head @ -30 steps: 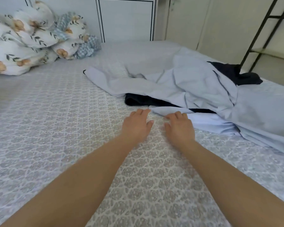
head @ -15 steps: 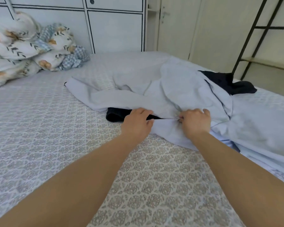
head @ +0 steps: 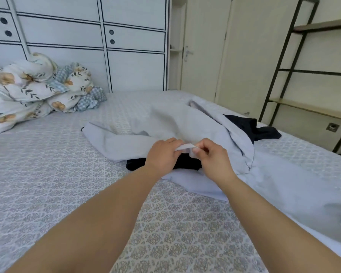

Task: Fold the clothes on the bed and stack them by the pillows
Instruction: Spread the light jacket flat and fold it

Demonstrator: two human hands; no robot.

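Both hands, left hand [head: 162, 154] and right hand [head: 215, 157], pinch the pale garment's [head: 195, 125] edge between them.

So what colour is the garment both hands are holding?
Pale blue-grey garment, plain, seen in the head view.

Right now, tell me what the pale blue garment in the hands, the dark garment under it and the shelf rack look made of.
Pale blue garment: thin matte woven cloth, likely cotton; it creases and drapes softly. Dark garment: matte navy or black fabric, weave too dark to tell. Shelf rack: black metal frame by its thin straight bars, with boards that look like light wood.
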